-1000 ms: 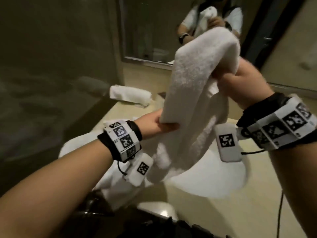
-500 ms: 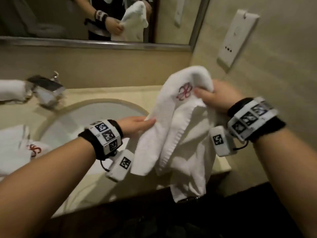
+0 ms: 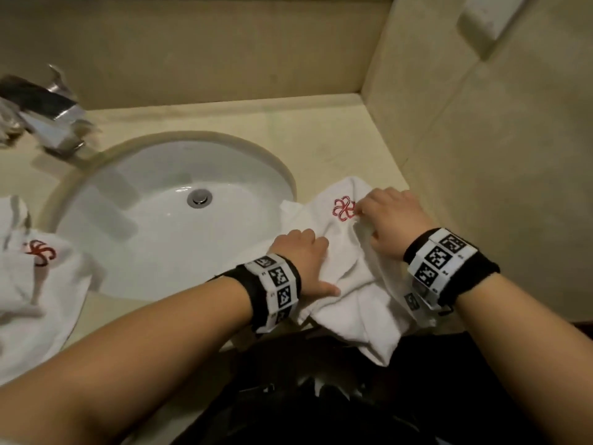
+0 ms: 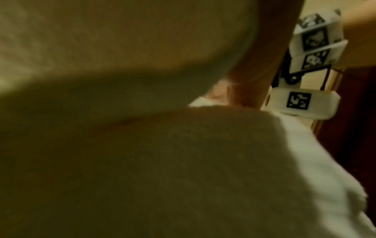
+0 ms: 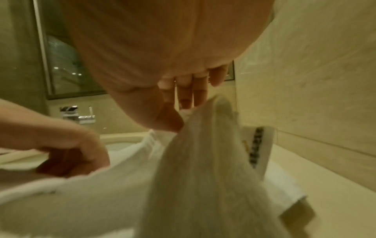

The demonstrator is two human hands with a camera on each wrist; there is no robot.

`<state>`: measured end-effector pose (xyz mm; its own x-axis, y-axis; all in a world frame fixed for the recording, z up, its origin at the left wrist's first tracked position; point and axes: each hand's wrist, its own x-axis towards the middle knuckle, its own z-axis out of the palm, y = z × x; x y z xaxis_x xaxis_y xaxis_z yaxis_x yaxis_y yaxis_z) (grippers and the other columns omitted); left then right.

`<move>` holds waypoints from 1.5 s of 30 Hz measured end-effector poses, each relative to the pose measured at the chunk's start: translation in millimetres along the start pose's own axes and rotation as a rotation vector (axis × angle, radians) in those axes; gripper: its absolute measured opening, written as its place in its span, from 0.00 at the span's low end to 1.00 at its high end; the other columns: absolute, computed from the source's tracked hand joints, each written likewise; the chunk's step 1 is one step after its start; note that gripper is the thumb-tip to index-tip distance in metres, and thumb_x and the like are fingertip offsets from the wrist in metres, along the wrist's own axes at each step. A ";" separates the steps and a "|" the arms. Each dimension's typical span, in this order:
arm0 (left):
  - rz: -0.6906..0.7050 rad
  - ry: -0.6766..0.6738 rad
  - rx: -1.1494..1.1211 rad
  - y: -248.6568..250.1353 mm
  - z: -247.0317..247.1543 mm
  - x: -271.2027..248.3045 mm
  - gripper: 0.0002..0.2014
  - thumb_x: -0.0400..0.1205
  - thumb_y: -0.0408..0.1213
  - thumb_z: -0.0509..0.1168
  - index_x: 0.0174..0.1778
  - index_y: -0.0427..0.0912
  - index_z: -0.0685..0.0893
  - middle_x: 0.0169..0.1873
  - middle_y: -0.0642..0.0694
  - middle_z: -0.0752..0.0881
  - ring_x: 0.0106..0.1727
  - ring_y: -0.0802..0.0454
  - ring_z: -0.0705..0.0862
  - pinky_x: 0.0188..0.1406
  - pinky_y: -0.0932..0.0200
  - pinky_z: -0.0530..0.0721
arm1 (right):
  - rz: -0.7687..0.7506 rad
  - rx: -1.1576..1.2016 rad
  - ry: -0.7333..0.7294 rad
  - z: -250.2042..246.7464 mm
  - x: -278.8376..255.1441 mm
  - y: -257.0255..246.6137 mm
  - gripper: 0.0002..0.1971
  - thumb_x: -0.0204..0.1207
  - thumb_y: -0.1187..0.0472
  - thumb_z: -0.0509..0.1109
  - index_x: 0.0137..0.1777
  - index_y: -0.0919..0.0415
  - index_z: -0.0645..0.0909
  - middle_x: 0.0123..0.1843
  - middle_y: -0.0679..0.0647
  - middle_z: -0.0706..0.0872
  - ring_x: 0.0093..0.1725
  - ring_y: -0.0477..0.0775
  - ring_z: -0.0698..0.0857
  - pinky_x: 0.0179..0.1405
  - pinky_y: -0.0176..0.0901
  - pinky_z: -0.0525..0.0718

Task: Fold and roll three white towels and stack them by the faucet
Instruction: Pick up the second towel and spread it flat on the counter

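A white towel [image 3: 349, 284] with a red flower emblem lies crumpled on the counter right of the sink, its near end hanging over the front edge. My left hand [image 3: 303, 252] grips its left side with curled fingers, thumb lying on the cloth. My right hand [image 3: 382, 220] pinches a fold just beside the emblem; the right wrist view shows thumb and fingers [image 5: 183, 98] closed on that fold of the towel [image 5: 203, 177]. A second white towel [image 3: 35, 293] with the same emblem lies loose left of the sink. The chrome faucet [image 3: 51, 117] stands at the back left.
The white sink basin [image 3: 154, 239] fills the middle of the beige counter [image 3: 337, 130]. A tiled wall [image 3: 481, 187] closes the right side, close to my right hand. A white card with dark print [image 5: 256, 145] stands by that wall. The counter's front edge is under my wrists.
The towel came down from mid-air onto the counter right of the basin, and both hands came down with it, still holding it. My view has tilted downward.
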<state>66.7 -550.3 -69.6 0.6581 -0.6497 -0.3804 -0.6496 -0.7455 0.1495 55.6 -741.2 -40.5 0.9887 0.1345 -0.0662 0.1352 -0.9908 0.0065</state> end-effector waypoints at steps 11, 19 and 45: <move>0.024 0.213 -0.479 -16.7 -62.3 -12.9 0.13 0.78 0.32 0.58 0.58 0.38 0.76 0.53 0.37 0.83 0.51 0.41 0.80 0.46 0.57 0.72 | -0.010 -0.103 -0.025 7.6 10.0 -3.7 0.23 0.69 0.49 0.70 0.63 0.55 0.76 0.61 0.56 0.78 0.63 0.60 0.73 0.60 0.50 0.63; -0.223 0.349 -0.077 -92.8 -108.0 -47.6 0.07 0.77 0.31 0.56 0.46 0.44 0.77 0.46 0.39 0.83 0.46 0.40 0.80 0.40 0.56 0.69 | 0.219 0.056 -0.008 -24.0 27.8 11.2 0.12 0.72 0.65 0.63 0.54 0.56 0.82 0.54 0.60 0.84 0.53 0.64 0.82 0.50 0.50 0.79; -0.302 0.870 -1.054 -256.4 -219.7 4.2 0.07 0.81 0.30 0.58 0.49 0.41 0.81 0.22 0.56 0.81 0.28 0.49 0.74 0.32 0.57 0.73 | 0.475 0.261 0.748 -208.2 159.5 73.6 0.14 0.76 0.70 0.56 0.57 0.66 0.79 0.60 0.71 0.80 0.59 0.71 0.78 0.56 0.56 0.76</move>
<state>319.7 -394.6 91.1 0.9939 -0.0393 0.1026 -0.1098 -0.3790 0.9189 236.7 -789.4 157.1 0.7328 -0.4024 0.5487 -0.2247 -0.9043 -0.3630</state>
